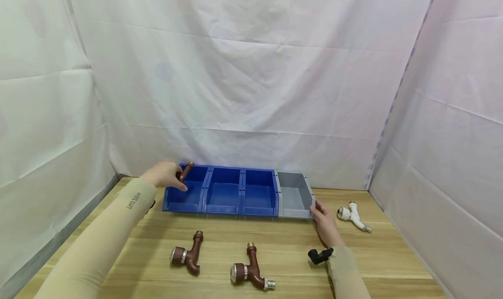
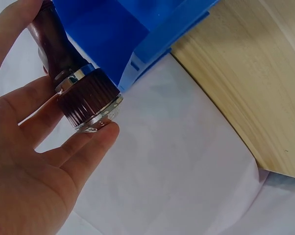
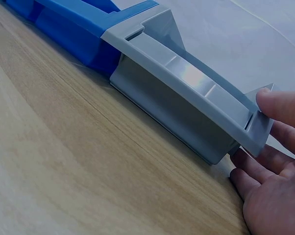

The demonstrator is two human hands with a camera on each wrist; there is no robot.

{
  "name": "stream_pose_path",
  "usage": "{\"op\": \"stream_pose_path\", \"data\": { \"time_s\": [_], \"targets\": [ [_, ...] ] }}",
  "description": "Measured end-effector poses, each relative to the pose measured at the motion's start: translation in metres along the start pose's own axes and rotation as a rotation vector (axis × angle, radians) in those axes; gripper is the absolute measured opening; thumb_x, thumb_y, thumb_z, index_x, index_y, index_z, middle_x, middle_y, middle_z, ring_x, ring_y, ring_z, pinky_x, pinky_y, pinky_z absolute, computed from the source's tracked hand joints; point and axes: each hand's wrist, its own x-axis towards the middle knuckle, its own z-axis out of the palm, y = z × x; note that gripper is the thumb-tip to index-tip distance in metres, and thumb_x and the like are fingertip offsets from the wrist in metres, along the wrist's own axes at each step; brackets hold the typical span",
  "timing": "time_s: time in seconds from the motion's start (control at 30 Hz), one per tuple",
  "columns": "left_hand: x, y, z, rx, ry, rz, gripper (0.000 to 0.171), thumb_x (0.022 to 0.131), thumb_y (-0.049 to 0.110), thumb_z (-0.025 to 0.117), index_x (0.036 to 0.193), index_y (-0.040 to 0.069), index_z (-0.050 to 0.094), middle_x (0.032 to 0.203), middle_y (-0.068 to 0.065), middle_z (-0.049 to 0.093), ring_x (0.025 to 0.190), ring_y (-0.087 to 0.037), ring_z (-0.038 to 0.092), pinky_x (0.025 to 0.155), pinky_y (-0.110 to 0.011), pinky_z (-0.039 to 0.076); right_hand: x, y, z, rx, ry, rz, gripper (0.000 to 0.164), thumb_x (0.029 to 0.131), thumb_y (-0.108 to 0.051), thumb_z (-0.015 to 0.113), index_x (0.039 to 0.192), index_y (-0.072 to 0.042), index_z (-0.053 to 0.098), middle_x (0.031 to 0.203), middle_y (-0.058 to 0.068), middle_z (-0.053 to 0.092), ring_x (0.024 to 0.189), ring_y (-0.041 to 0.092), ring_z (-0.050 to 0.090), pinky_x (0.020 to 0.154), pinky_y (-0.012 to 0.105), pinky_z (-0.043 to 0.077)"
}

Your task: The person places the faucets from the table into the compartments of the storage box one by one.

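My left hand (image 1: 163, 174) grips a brown tap (image 1: 186, 172) over the leftmost blue bin (image 1: 178, 205), its brass threaded end pointing up and away. In the left wrist view the tap's ribbed knob (image 2: 88, 102) with a silvery cap lies against my fingers, close to the bin's edge. My right hand (image 1: 327, 225) holds the front right corner of the grey bin (image 1: 296, 212). Its thumb (image 3: 272, 105) lies on the rim and the other fingers are beneath. The grey bin closes the right end of a row with several blue bins.
Two brown taps, one on the left (image 1: 192, 255) and one nearer the middle (image 1: 253, 268), lie on the wooden table (image 1: 220, 286) in front of the bins. A white tap (image 1: 355, 216) lies right of my right hand. White cloth (image 1: 251, 94) hangs behind and at both sides.
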Motion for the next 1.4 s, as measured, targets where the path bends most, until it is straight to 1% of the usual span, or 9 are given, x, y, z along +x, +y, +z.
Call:
{"op": "stream_pose_path", "data": {
  "time_s": [0.2, 0.47, 0.67, 0.73, 0.9, 0.93, 1.1, 1.17, 1.4],
  "targets": [
    [0.002, 0.005, 0.004, -0.010, -0.010, -0.010, 0.037, 0.074, 0.040, 0.083, 0.086, 0.009, 0.065, 0.078, -0.002, 0.060, 0.068, -0.019, 0.052, 0.064, -0.036, 0.043, 0.000, -0.001, 0.002, 0.018, -0.001, 0.007, 0.063, 0.103, -0.017, 0.049, 0.154, 0.000, 0.015, 0.157, 0.018, 0.017, 0.143, 0.024, 0.020, 0.114, 0.036, 0.020],
    [0.006, 0.011, 0.007, 0.007, 0.003, 0.022, 0.037, 0.075, 0.041, 0.082, 0.084, 0.010, 0.064, 0.076, -0.001, 0.060, 0.066, -0.018, 0.051, 0.064, -0.036, 0.042, 0.003, -0.003, 0.002, 0.021, -0.011, -0.005, 0.063, 0.103, -0.015, 0.047, 0.154, 0.000, 0.013, 0.158, 0.019, 0.016, 0.143, 0.025, 0.018, 0.114, 0.037, 0.019],
    [0.012, 0.013, 0.014, 0.001, 0.009, 0.047, 0.037, 0.074, 0.040, 0.084, 0.084, 0.009, 0.065, 0.078, -0.001, 0.060, 0.067, -0.018, 0.053, 0.065, -0.037, 0.044, 0.002, 0.000, 0.001, 0.020, 0.004, 0.001, 0.062, 0.103, -0.015, 0.047, 0.154, 0.001, 0.015, 0.157, 0.018, 0.017, 0.143, 0.025, 0.019, 0.114, 0.037, 0.019],
    [0.014, 0.013, 0.017, -0.005, 0.007, 0.046, 0.036, 0.073, 0.039, 0.084, 0.085, 0.010, 0.065, 0.079, -0.001, 0.060, 0.068, -0.017, 0.053, 0.065, -0.037, 0.045, 0.001, 0.000, 0.001, 0.016, 0.004, 0.000, 0.062, 0.103, -0.014, 0.047, 0.154, 0.001, 0.015, 0.157, 0.018, 0.017, 0.143, 0.025, 0.020, 0.114, 0.037, 0.019],
    [0.018, 0.014, 0.022, -0.005, 0.013, 0.059, 0.033, 0.075, 0.036, 0.084, 0.083, 0.011, 0.065, 0.080, -0.002, 0.059, 0.068, -0.018, 0.052, 0.064, -0.037, 0.044, 0.000, 0.001, 0.002, 0.008, 0.006, -0.007, 0.063, 0.103, -0.016, 0.048, 0.154, 0.000, 0.014, 0.157, 0.018, 0.017, 0.142, 0.025, 0.021, 0.114, 0.037, 0.019],
    [0.018, 0.014, 0.022, -0.002, 0.016, 0.069, 0.033, 0.075, 0.036, 0.083, 0.083, 0.010, 0.064, 0.080, -0.002, 0.058, 0.067, -0.018, 0.052, 0.064, -0.037, 0.044, 0.000, 0.001, 0.002, 0.007, 0.006, -0.009, 0.063, 0.103, -0.016, 0.048, 0.154, 0.000, 0.014, 0.157, 0.018, 0.017, 0.142, 0.025, 0.021, 0.114, 0.037, 0.020],
    [0.017, 0.018, 0.022, 0.001, 0.020, 0.071, 0.032, 0.076, 0.035, 0.083, 0.083, 0.010, 0.065, 0.081, -0.003, 0.058, 0.068, -0.018, 0.052, 0.064, -0.037, 0.044, -0.001, 0.002, 0.002, -0.001, 0.008, -0.013, 0.062, 0.103, -0.017, 0.048, 0.154, 0.000, 0.015, 0.157, 0.018, 0.018, 0.142, 0.025, 0.021, 0.114, 0.037, 0.020],
    [0.017, 0.019, 0.022, -0.002, 0.019, 0.060, 0.032, 0.076, 0.036, 0.083, 0.084, 0.010, 0.065, 0.080, -0.002, 0.059, 0.068, -0.018, 0.052, 0.065, -0.037, 0.044, -0.001, 0.002, 0.002, -0.003, 0.011, -0.012, 0.061, 0.103, -0.017, 0.047, 0.154, 0.000, 0.016, 0.157, 0.018, 0.019, 0.142, 0.025, 0.022, 0.114, 0.038, 0.021],
    [0.014, 0.018, 0.024, -0.011, 0.018, 0.066, 0.032, 0.076, 0.034, 0.083, 0.084, 0.010, 0.064, 0.078, -0.002, 0.059, 0.066, -0.018, 0.052, 0.063, -0.036, 0.043, 0.000, 0.003, 0.004, -0.017, 0.020, -0.003, 0.060, 0.103, -0.015, 0.048, 0.153, 0.000, 0.019, 0.155, 0.018, 0.023, 0.140, 0.025, 0.025, 0.113, 0.038, 0.022]
  ]
}}
